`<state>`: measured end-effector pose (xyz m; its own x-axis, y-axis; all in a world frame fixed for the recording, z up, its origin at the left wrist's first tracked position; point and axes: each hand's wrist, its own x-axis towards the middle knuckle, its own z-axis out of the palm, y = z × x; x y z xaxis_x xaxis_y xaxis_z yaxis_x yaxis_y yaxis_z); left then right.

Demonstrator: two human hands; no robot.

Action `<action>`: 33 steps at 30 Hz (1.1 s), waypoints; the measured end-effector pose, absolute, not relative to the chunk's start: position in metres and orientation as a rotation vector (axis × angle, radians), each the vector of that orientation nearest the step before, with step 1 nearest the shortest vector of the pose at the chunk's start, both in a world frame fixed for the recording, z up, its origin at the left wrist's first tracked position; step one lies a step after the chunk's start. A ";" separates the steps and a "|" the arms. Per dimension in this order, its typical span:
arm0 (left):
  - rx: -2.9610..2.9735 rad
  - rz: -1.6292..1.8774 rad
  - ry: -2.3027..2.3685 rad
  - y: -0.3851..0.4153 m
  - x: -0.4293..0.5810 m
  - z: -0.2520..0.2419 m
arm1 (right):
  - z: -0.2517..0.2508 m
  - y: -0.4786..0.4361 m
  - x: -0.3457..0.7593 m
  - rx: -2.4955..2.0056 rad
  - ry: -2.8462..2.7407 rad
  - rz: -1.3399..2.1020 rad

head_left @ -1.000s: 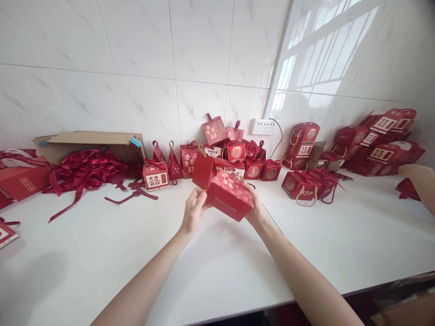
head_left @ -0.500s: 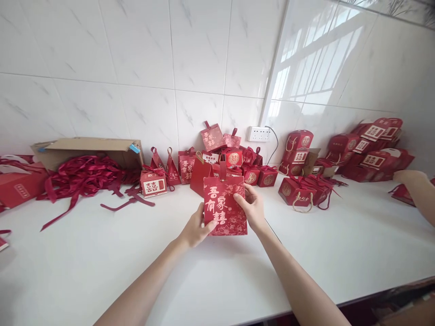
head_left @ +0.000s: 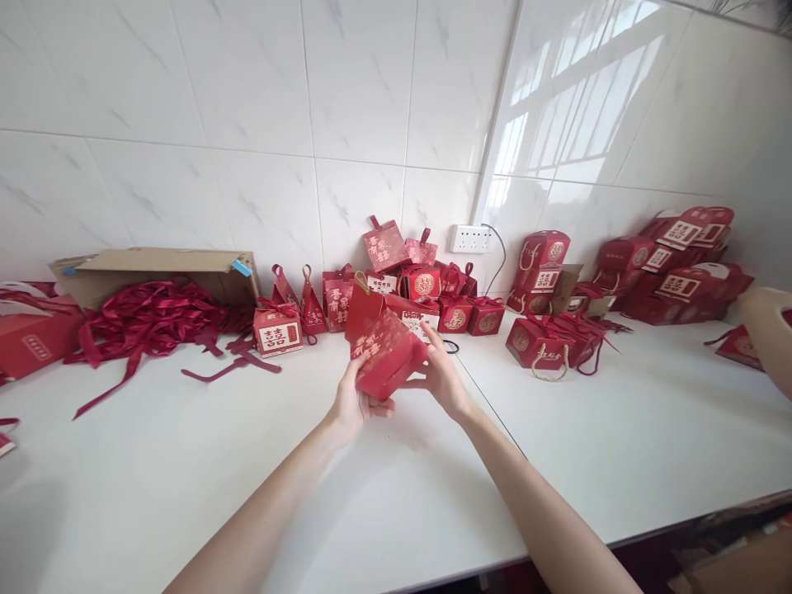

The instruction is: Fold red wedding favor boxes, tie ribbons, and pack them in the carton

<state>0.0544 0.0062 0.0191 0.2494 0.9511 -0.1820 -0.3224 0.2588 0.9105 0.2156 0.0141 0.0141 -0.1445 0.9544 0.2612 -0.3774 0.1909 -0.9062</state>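
Observation:
A red gift box [head_left: 389, 359] with pale writing and a floral print is tilted above the table, its plain underside partly turned toward me. My left hand [head_left: 354, 406] grips its lower left, the thumb on the printed face and the fingers beneath. Around the right edge of the box curl the fingers of my right hand [head_left: 444, 375]. Directly behind stand a plain red box with a cord loop [head_left: 365, 309] and a group of small red gift boxes, among them a box with a gold round emblem [head_left: 426, 285].
A cardboard box [head_left: 161, 260] spills dark red ribbons [head_left: 154, 318] at the left. Stacked red boxes [head_left: 677, 280] stand at the right, near another person's arm [head_left: 770, 330]. A white power strip [head_left: 470, 239] hangs on the tiled wall above the white table [head_left: 278, 511].
The gift box, upright with its front facing me before, has been tipped and turned so its underside shows. My right hand has shifted from its front to its right edge.

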 end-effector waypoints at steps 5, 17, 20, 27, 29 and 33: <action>0.652 0.875 0.882 0.009 0.045 0.031 | 0.012 0.012 0.211 -0.673 -1.226 1.409; 1.326 1.331 0.860 -0.005 0.060 0.008 | 0.020 -0.024 0.201 -0.743 -1.172 1.137; 1.674 1.151 0.703 -0.015 0.064 0.002 | 0.028 -0.056 0.233 -0.787 -1.031 1.140; 2.371 0.534 0.293 -0.037 0.149 0.003 | 0.061 -0.193 0.360 -1.006 -0.464 1.187; 2.532 0.535 0.054 -0.051 0.192 0.006 | 0.069 -0.244 0.385 -1.075 -0.390 1.114; 2.665 0.806 -0.311 -0.085 0.282 0.013 | 0.080 -0.334 0.408 -1.183 -0.333 0.929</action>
